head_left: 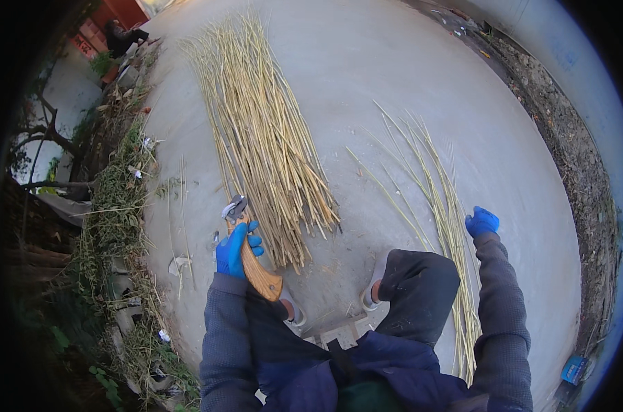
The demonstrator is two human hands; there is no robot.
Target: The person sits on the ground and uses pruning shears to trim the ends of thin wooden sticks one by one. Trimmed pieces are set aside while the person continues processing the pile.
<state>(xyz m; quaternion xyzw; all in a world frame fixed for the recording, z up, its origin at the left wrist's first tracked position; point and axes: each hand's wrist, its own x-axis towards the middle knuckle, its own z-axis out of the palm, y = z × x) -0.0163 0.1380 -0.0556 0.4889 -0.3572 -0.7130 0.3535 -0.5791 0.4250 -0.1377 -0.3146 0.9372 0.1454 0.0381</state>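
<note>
My left hand [232,253], in a blue glove, is closed around the curved wooden handle of a pruning saw [262,278]. Its metal fitting points away from me, and a thin dark blade seems to run on from it beside the stalks. Just beyond lies a large bundle of yellow-brown stalks [267,137], cut ends toward me. To the right, my right hand [482,222], also blue-gloved, makes a fist; what it holds, if anything, is hidden. Next to it, a smaller spread of thin greenish-yellow stalks [443,199] reaches past my right knee.
I sit low, feet apart on grey concrete [408,55]. Weeds and litter [112,206] line the left edge. A dirt strip [565,123] and a pale wall [552,34] bound the right, with a blue packet [573,369] there. Another person [122,38] sits far left.
</note>
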